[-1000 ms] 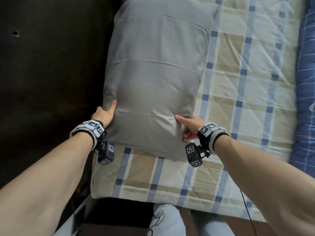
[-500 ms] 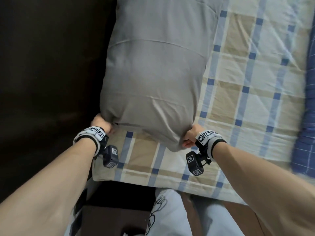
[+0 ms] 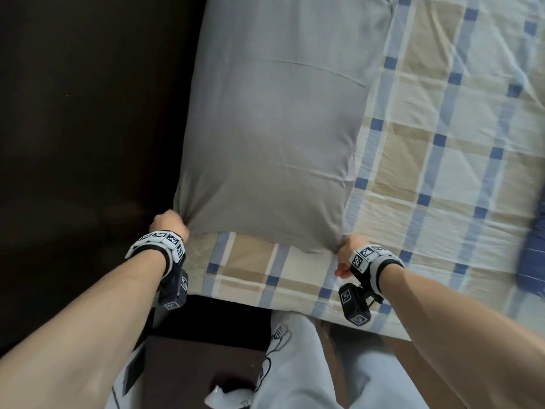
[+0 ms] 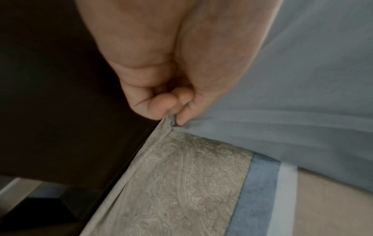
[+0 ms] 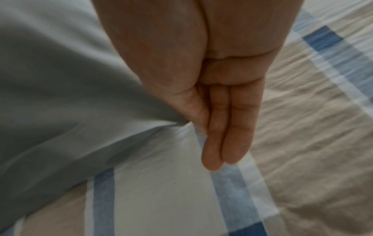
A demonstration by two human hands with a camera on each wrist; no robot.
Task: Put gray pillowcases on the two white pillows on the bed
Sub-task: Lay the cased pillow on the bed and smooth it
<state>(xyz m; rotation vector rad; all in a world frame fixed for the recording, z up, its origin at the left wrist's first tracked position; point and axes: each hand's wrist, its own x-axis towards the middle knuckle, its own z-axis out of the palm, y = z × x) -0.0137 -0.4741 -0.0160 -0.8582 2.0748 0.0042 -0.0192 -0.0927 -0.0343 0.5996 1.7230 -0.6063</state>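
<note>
A pillow in a gray pillowcase [image 3: 274,122] lies lengthwise on the checked bed sheet [image 3: 442,149], along the bed's left side. My left hand [image 3: 168,225] pinches the near left corner of the gray pillowcase [image 4: 302,95] between thumb and curled fingers [image 4: 161,105]. My right hand [image 3: 349,252] pinches the near right corner of the gray pillowcase [image 5: 60,95] with the thumb, while two fingers [image 5: 226,135] stretch straight down over the sheet [image 5: 312,143]. No white pillow surface shows; the second pillow is out of view.
A dark headboard or wall [image 3: 88,113] runs along the left of the bed. A blue checked blanket [image 3: 533,261] lies at the right edge. A dark bedside cabinet [image 3: 191,370] stands below the bed's near edge, beside my legs in light trousers [image 3: 309,364].
My hands slid from the pillow's sides down to its near corners and pinched the pillowcase there. The near end of the case now lies stretched flat between them.
</note>
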